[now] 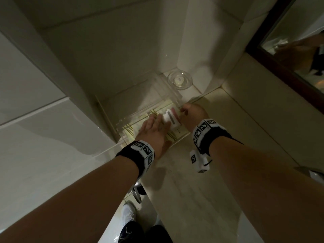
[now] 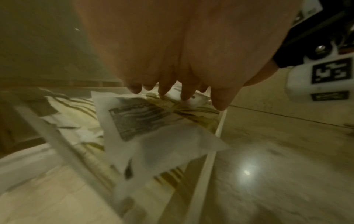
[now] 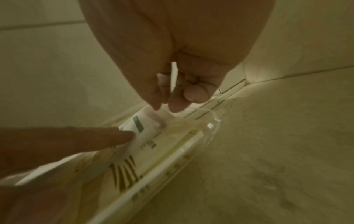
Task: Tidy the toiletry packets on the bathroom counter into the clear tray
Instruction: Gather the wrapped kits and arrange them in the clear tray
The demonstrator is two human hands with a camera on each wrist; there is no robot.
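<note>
While pressing flat, left hand on white packet, right hand pinching it.

Dim beige tiled walls, dark-framed mirror

My two hands: left hand, right hand. One clear tray on the counter. One white packet with a grey printed panel lies uppermost in it. Beneath, cream packets with olive stripes; at least three can be told apart, though overlap and dim light leave my count uncertain. One round glass dish holding a single small white item. Two marker-covered wristbands, one per wrist.
</note>
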